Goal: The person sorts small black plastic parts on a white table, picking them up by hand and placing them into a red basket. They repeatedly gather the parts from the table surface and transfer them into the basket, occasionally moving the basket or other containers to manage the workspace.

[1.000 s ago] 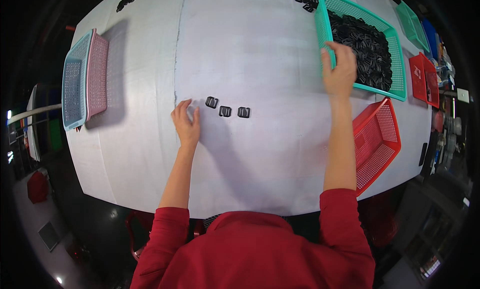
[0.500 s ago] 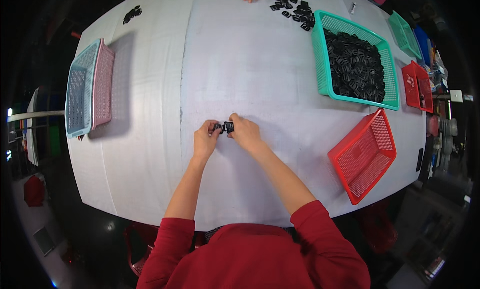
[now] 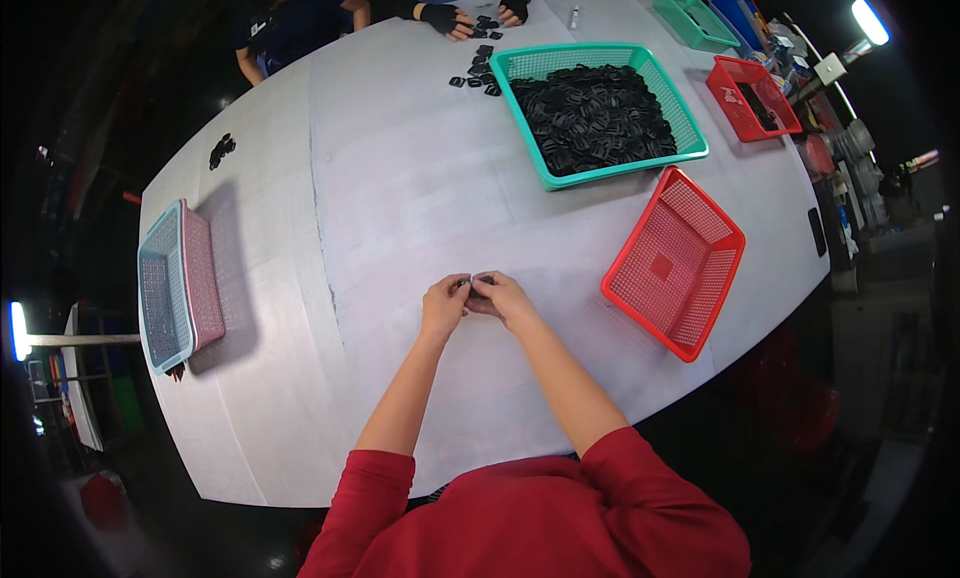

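Observation:
Over the white table, my left hand and my right hand meet with bent fingers. Between their fingertips is a small black plastic buckle, mostly covered by the fingers. Both hands pinch at it; whether it is one piece or two joined, I cannot tell. To the right of my hands lies a red mesh basket, tilted and with nothing seen inside. Beyond it, a green basket holds a heap of similar black buckles.
Nested blue and pink baskets stand at the left edge, near a few black pieces. Across the table, a co-worker's gloved hands are among loose buckles. A smaller red basket and another green one stand far right.
My hands have drawn together around the black pieces, which showed plainly between them before. The view has turned and lifted, bringing more of the far side and people there into sight.

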Motion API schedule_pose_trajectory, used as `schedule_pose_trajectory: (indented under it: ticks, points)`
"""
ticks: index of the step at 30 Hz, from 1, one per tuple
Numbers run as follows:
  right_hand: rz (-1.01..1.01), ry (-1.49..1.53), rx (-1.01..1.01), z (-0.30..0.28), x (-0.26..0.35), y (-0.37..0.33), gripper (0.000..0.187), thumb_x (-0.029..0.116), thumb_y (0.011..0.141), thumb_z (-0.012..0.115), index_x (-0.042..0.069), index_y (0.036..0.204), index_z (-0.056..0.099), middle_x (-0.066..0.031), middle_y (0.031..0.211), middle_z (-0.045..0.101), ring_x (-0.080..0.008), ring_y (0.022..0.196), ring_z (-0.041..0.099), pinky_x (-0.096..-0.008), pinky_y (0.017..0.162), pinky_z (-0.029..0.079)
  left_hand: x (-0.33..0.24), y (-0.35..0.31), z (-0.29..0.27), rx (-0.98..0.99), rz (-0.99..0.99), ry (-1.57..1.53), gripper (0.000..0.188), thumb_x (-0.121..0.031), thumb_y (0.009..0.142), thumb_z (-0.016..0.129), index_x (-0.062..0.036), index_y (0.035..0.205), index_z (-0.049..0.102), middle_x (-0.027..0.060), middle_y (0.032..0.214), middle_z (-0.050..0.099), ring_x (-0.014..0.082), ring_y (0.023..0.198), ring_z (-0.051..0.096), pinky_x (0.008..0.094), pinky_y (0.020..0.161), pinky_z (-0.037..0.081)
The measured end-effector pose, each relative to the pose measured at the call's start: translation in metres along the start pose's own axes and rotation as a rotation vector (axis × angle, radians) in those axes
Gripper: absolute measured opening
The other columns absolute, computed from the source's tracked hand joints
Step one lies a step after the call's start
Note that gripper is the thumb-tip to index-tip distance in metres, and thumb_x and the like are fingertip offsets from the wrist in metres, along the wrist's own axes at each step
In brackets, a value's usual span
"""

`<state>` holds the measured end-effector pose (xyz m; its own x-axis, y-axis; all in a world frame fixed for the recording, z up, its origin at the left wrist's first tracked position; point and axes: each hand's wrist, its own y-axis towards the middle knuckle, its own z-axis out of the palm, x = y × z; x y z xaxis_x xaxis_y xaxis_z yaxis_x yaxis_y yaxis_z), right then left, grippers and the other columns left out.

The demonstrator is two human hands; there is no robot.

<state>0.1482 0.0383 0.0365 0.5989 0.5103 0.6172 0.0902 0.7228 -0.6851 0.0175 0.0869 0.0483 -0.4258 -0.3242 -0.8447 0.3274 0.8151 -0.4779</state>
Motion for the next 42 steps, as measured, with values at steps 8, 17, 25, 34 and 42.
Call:
schedule_pose_trajectory:
  ticks: [8, 17, 25, 34, 42]
  points:
    - [-0.557, -0.147, -0.297, -0.055, 0.189, -0.002, 0.047, 0.018, 0.088, 0.065, -0.001, 0.127, 0.048, -0.0159, 0.107, 0.060, -0.0263, 0.097, 0.064, -0.0343, 0.080, 0.054, -0.184, 0.067, 0.084, 0.002, 0.462, 0.032, 0.056, -0.013, 0.090, 0.060, -0.0034, 0.141, 0.039, 0.0185, 0.122, 0.059, 0.0222, 0.087, 0.067, 0.0318, 0.065, 0.055]
    - [-0.948, -1.105, -1.153, -0.156, 0.151, -0.097, 0.067, 0.016, 0.079, 0.072, 0.007, 0.138, 0.040, -0.0256, 0.138, 0.037, -0.0444, 0.133, 0.029, -0.0536, 0.109, 0.028, -0.004, -0.001, -0.017, -0.389, 0.709, 0.649, 0.057, -0.006, 0.087, 0.057, -0.0024, 0.141, 0.036, 0.0215, 0.136, 0.044, 0.0390, 0.129, 0.039, 0.0442, 0.105, 0.035]
    - [-0.136, -0.127, -1.268, -0.253, -0.025, -0.216, 0.101, 0.063, 0.076, 0.067, 0.014, 0.149, 0.017, -0.0254, 0.135, 0.042, -0.0407, 0.123, 0.045, -0.0548, 0.099, 0.039, 0.219, -0.281, -0.055, -0.137, 0.221, 0.874, 0.062, -0.019, 0.090, 0.053, -0.0051, 0.146, 0.029, 0.0179, 0.153, 0.024, 0.0401, 0.143, 0.013, 0.0607, 0.111, 0.010]
    - [-0.400, 0.842, -0.568, -0.239, -0.021, -0.153, 0.062, 0.045, 0.090, 0.057, 0.007, 0.134, 0.035, -0.0218, 0.115, 0.057, -0.0355, 0.097, 0.064, -0.0537, 0.086, 0.052, 0.123, -0.172, -0.014, -0.164, 0.595, 0.841, 0.060, -0.010, 0.092, 0.052, -0.0049, 0.146, 0.027, 0.0198, 0.149, 0.029, 0.0420, 0.141, 0.018, 0.0577, 0.111, 0.016]
    - [-0.577, 0.945, -0.789, -0.360, 0.072, -0.136, 0.037, 0.015, 0.086, 0.051, 0.000, 0.120, 0.044, -0.0173, 0.102, 0.056, -0.0345, 0.087, 0.065, -0.0492, 0.080, 0.058, 0.021, -0.077, 0.082, -0.214, 0.726, 0.791, 0.061, -0.007, 0.092, 0.051, -0.0025, 0.146, 0.024, 0.0184, 0.146, 0.032, 0.0396, 0.140, 0.020, 0.0516, 0.112, 0.021]
